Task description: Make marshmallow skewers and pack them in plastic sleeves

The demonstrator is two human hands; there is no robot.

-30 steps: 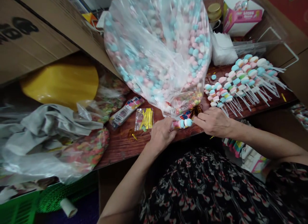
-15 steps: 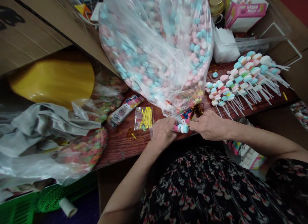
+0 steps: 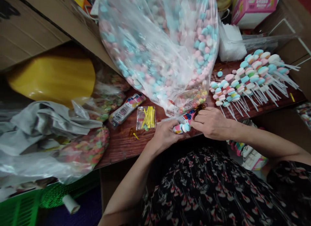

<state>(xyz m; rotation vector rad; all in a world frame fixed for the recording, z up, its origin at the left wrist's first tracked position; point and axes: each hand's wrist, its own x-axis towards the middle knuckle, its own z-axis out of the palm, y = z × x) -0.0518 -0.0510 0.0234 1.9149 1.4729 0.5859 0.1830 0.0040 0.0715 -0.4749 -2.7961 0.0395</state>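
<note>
At the near edge of the dark wooden table [image 3: 121, 145], my left hand [image 3: 166, 135] is closed round a marshmallow skewer [image 3: 182, 127] with pink, white and blue pieces. My right hand [image 3: 211, 122] pinches the skewer's other end, fingers pressed together, beside a printed wrapper [image 3: 188, 116] and a gold twist tie [image 3: 200, 108]. Just behind both hands stands a big clear bag [image 3: 157, 48] full of pink, blue and white marshmallows. A row of finished marshmallow skewers [image 3: 247, 78] lies to the right.
A small packet of yellow twist ties [image 3: 146, 117] and a printed wrapper pack [image 3: 127, 108] lie left of my hands. Further left are a yellow bowl [image 3: 52, 77], grey plastic [image 3: 46, 125] and a bag of coloured candy [image 3: 85, 151]. Cardboard boxes [image 3: 36, 22] and a pink box [image 3: 252, 7] stand behind.
Both hands have stayed on the skewer and drawn closer together, so less of it shows between them. The view has shifted slightly.
</note>
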